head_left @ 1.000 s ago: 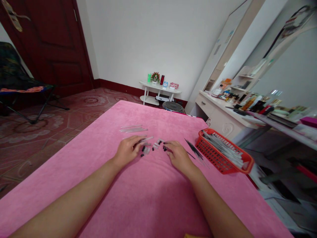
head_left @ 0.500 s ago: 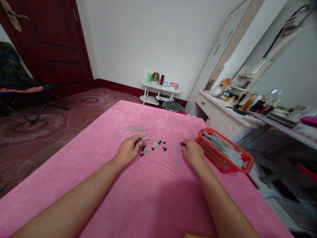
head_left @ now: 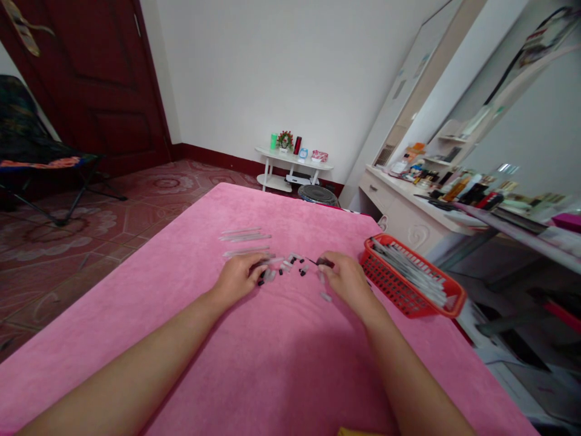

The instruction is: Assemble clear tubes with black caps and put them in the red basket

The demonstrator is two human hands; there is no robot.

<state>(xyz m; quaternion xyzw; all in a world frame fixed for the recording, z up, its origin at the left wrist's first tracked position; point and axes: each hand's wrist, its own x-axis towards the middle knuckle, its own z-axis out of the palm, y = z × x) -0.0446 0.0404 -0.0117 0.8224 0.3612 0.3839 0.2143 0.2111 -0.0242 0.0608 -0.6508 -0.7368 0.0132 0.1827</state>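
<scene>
- The left hand [head_left: 238, 278] lies knuckles-up on the pink cloth [head_left: 272, 363], with its fingers curled down.
- Its fingertips sit at the near-left edge of a scatter of small parts [head_left: 290, 264]. Blur hides whether they pinch anything.
- The right hand [head_left: 347, 280] rests to the right of that scatter. Its thumb and forefinger are closed on a thin black piece [head_left: 323, 261], which sticks out to the left of the fingertips, just above the cloth.
- The small parts are short black and clear bits. They lie loose on the cloth between the two hands, a little farther away than the knuckles.
- One clear bit [head_left: 325, 297] lies apart from the rest, near the right hand's thumb side.
- A few clear tubes [head_left: 242, 235] lie side by side on the cloth, beyond the left hand. One more tube lies alone between them and the fingers.
- A red basket [head_left: 436, 306] sits on the right edge of the cloth, just right of the right hand. Long pale sticks are stacked in it lengthwise.
- Far off, a white side table [head_left: 293, 163] stands against the wall.
- A dark red door [head_left: 91, 79] and a folding chair [head_left: 27, 157] are at far left.
- A cluttered dresser [head_left: 408, 206] is at right.
</scene>
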